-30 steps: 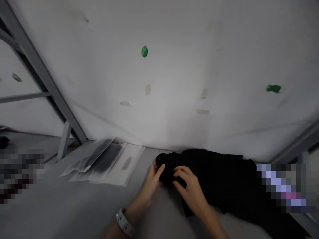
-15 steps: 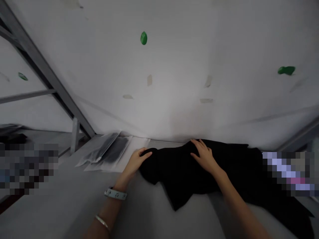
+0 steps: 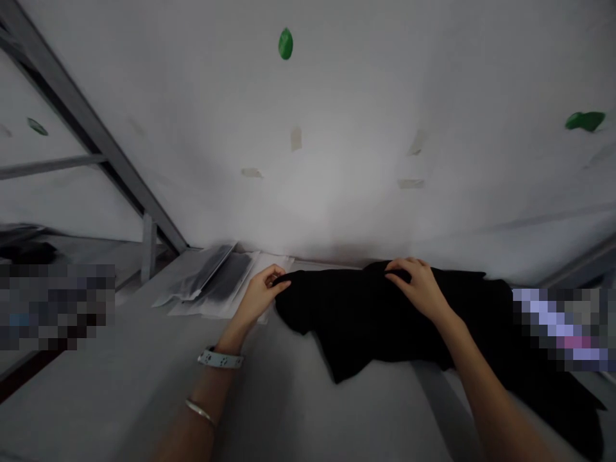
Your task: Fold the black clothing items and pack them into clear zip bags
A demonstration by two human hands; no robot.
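A black garment [image 3: 346, 314] lies spread across the grey table, with a pointed flap of cloth hanging toward me and a long part trailing to the lower right. At its far left end, my left hand [image 3: 264, 292] pinches the edge between thumb and fingers. My right hand [image 3: 418, 285] grips a fold of the same cloth near its back edge, fingers closed. Just left of my left hand, clear plastic bags with dark contents [image 3: 226, 279] lie overlapping against the wall. Which part of the garment each hand holds is hard to make out in the dark cloth.
A white wall [image 3: 312, 205] with green stickers [image 3: 285, 43] and tape scraps rises behind the grey table [image 3: 240, 410]. Metal frame bars [image 3: 96, 122] slant down at the left, and another bar [image 3: 580, 260] stands at the right. Dark items [image 3: 29, 250] lie farther left.
My right hand has gone from lying spread on the cloth to pinching it, slightly farther right. My left hand keeps hold of the left end. The view has tilted down a little.
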